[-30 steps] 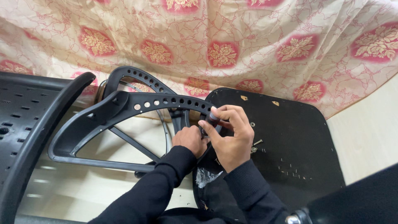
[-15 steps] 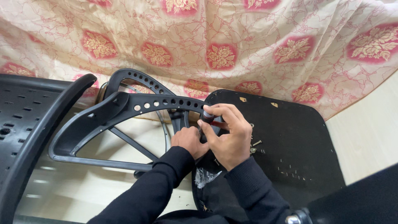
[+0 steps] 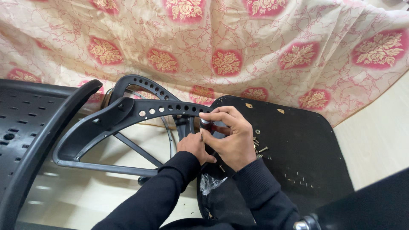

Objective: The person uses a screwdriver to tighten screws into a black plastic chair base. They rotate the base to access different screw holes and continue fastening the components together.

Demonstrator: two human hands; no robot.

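A black plastic chair armrest frame with a row of round holes lies over the edge of a black chair seat base. My right hand is closed around a dark-handled tool with a silver collar, pressed at the armrest's end. My left hand sits just below it, gripping the armrest's end where it meets the seat base. Both arms wear black sleeves. The tool's tip is hidden by my fingers.
Loose screws and washers lie on the seat base beside my right hand. A black perforated chair back is at the left. A floral pink-and-cream cloth covers the background. Clear plastic wrap hangs below my wrists.
My right hand has shifted slightly on the tool, turning at the armrest's end. My left hand and the armrest stay in place.
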